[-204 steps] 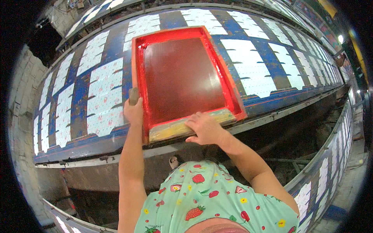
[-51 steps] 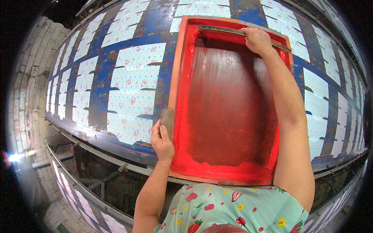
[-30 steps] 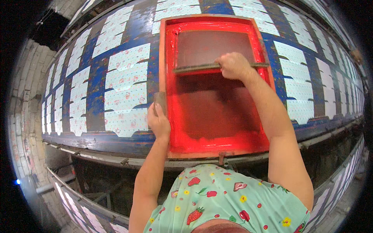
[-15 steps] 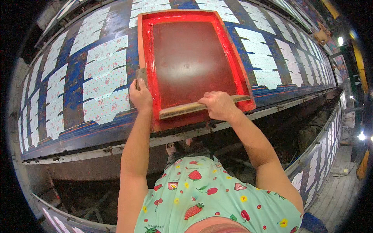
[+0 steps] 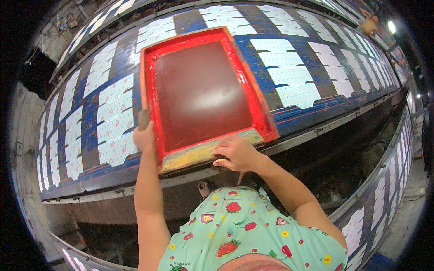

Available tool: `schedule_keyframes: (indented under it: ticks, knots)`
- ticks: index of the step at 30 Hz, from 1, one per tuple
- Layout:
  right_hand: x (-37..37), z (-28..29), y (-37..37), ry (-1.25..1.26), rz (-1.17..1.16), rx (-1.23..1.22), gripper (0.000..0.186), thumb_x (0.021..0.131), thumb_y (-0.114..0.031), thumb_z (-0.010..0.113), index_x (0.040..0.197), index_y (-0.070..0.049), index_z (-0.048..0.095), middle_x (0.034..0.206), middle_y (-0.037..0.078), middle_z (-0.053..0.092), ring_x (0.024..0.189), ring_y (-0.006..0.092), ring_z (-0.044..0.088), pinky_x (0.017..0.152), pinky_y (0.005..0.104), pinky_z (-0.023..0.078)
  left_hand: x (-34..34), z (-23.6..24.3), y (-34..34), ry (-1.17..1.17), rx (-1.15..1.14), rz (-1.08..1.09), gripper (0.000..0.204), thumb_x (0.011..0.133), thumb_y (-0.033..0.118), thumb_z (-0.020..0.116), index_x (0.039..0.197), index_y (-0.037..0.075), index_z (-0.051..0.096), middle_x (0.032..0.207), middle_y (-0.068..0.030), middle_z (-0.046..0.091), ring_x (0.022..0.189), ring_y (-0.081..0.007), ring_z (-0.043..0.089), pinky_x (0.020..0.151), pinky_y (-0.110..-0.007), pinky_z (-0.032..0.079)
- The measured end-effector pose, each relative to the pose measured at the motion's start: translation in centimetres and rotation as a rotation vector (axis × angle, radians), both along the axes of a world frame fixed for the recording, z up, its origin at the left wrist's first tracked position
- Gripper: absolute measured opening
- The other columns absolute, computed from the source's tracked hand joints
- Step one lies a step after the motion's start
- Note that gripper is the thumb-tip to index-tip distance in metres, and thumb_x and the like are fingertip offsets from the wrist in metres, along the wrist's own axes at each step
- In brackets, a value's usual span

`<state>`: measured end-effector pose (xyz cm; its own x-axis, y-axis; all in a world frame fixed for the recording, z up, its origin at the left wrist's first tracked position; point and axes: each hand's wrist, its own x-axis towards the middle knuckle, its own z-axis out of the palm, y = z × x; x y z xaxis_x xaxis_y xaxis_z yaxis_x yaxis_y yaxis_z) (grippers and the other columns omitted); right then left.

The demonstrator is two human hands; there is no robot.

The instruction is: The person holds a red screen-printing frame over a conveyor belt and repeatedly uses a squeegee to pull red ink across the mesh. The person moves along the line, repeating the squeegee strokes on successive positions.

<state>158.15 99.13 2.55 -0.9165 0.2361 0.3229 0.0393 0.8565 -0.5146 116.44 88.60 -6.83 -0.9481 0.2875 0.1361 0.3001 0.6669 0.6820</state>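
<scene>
Long, blue, paint-stained table (image 5: 90,144) is spanning the workshop, bearing rows of white notched sheets. Left hand (image 5: 143,135): gripping a short, brown, block-shaped handle (image 5: 143,119) on the left side of a rectangular, orange-edged, red-coated frame (image 5: 185,43). Right hand (image 5: 239,152): curling over a flat, yellow-grey bar (image 5: 190,156); firmness of hold cannot be told. Bar is lying across the frame's near end. Frame is sitting aslant over the table, near end reaching the table's edge; flat or lifted, cannot tell.

Progress (judged): bar's position is suggesting one completed pass. Contents: frame is holding glossy red paint (image 5: 240,74) along its inner walls, bordering a dark red-brown mesh (image 5: 201,90). Farther out, left-hand sheets (image 5: 115,117) are showing pinkish-red figures among dots; right-hand sheets (image 5: 289,81) are showing dots only, so red is apparently lacking there. Anything beneath the mesh is staying hidden.
</scene>
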Motion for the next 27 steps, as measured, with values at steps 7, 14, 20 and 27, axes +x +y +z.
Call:
schedule_keyframes:
  ticks: [7, 14, 20, 27]
  knots:
    - [10.6, -1.9, 9.6, 0.178, -0.537, -0.062, 0.028, 0.091, -0.016, 0.084, 0.117, -0.006, 0.081, 0.121, 0.013, 0.079, 0.117, 0.037, 0.071, 0.105, 0.0499, 0.057, -0.8, -0.6, -0.1, 0.009, 0.06, -0.029, 0.048, 0.086, 0.038, 0.096, 0.109, -0.002, 0.082, 0.099, -0.0156, 0.082, 0.089, -0.0292, 0.077, 0.086, -0.046, 0.058]
    - [10.2, -5.7, 14.2, 0.058, -0.702, -0.111, 0.052, 0.087, -0.012, 0.086, 0.137, -0.001, 0.073, 0.141, 0.021, 0.071, 0.13, 0.0438, 0.065, 0.112, 0.0502, 0.054, -1.3, -1.2, -0.4, -0.065, 0.123, -0.032, 0.042, 0.088, 0.032, 0.095, 0.11, 0.0, 0.082, 0.1, -0.0136, 0.082, 0.088, -0.0257, 0.073, 0.086, -0.044, 0.057]
    - [7.5, -6.7, 15.4, -0.013, -0.795, -0.168, 0.068, 0.086, -0.009, 0.086, 0.15, -0.002, 0.065, 0.132, 0.022, 0.072, 0.124, 0.0439, 0.067, 0.109, 0.0514, 0.054, -0.5, -0.2, -0.1, -0.071, 0.108, -0.044, 0.036, 0.09, 0.025, 0.094, 0.111, -0.001, 0.081, 0.099, -0.0093, 0.081, 0.089, -0.0206, 0.072, 0.085, -0.04, 0.057]
    - [6.1, -5.7, 16.4, -0.067, -0.839, -0.189, 0.057, 0.083, -0.003, 0.077, 0.14, -0.007, 0.072, 0.118, 0.019, 0.072, 0.114, 0.0429, 0.069, 0.101, 0.0517, 0.057, 0.5, 0.4, -0.1, -0.147, 0.193, -0.034, 0.038, 0.091, 0.02, 0.094, 0.116, -0.005, 0.079, 0.101, -0.0094, 0.081, 0.089, -0.0208, 0.072, 0.087, -0.038, 0.058]
